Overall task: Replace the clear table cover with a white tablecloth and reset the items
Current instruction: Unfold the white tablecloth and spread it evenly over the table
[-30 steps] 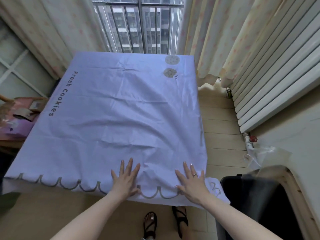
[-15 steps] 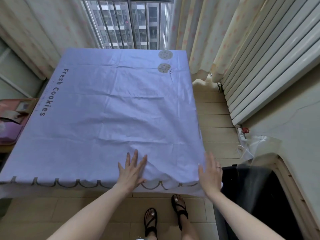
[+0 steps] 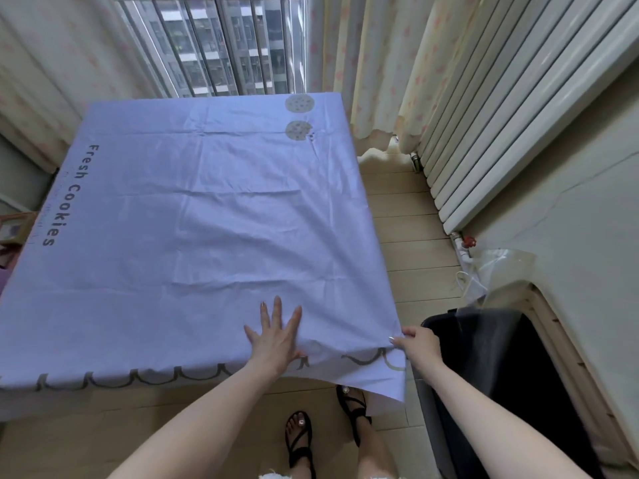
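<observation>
Narrow room: window [image 3: 221, 43] at the far end, radiator [image 3: 518, 115] along the right wall, a strip of floor [image 3: 408, 243] between it and the right edge of the tablecloth [image 3: 193, 216], and a black case [image 3: 501, 375] just beside the near right corner. The tablecloth lies spread flat, its scalloped hem hanging over the near edge. The left hand [image 3: 276, 340] rests flat on it, fingers spread, just inside that edge; the right hand [image 3: 420, 344] pinches the near right corner, with creases fanning from the grip.
</observation>
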